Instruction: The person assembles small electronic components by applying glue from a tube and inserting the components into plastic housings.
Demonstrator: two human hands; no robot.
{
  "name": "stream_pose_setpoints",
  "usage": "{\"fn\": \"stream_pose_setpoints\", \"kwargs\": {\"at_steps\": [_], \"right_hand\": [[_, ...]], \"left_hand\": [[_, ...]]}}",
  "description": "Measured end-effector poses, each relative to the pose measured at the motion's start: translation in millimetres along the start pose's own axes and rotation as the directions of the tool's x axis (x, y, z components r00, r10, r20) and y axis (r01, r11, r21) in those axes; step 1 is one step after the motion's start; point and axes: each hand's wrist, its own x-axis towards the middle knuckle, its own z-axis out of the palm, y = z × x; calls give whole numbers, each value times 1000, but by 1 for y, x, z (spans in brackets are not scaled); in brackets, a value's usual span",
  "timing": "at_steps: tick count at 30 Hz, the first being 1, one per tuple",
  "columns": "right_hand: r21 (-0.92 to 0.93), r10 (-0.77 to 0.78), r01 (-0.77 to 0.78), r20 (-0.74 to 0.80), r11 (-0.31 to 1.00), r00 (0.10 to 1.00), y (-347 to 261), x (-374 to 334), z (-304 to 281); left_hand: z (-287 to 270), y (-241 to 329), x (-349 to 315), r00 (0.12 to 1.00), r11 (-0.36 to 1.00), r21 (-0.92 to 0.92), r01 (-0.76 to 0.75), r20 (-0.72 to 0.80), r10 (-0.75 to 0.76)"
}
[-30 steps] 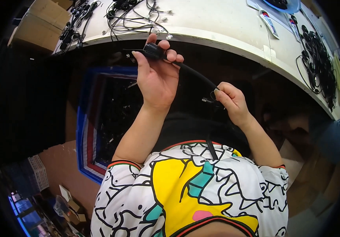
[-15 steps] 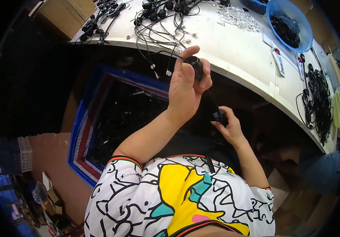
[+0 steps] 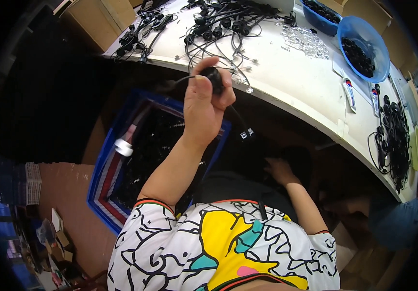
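The left grip (image 3: 203, 102) was clamped on a round black fitting (image 3: 213, 80) near the table (image 3: 301, 82); whether the right grip (image 3: 280, 170) was closed could not be told; keeping the thin cord (image 3: 184, 78) untangled seemed wise

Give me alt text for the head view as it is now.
A person's left hand grips a round black part beside a white table, while the right hand is low in shadow, its hold unclear. Black cables and two blue bowls of black pieces sit on the table; a blue-edged container stands below.
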Motion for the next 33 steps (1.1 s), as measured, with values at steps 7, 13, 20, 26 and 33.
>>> {"fn": "stream_pose_setpoints", "kwargs": {"at_steps": [7,13,20,26,33], "right_hand": [[502,-164,75,136,862,977,-16,15,-30],[629,-130,-28,204,777,970,-25,16,-21],[131,-60,35,191,991,980,-9,-11,-3],[408,-38,164,-300,898,953,-24,-47,-98],[412,-139,589,-727,695,672,-89,-62,-180]], "left_hand": [[1,-13,-2,998,999,6,49,-33,-49],[3,-32,8,966,271,-927,258,250,-65],[15,1,-3,995,996,90,-10,98,1],[7,-57,-40,942,942,121,313,88,-324],[20,-101,-75,868,891,63,451,205,-453]]}}
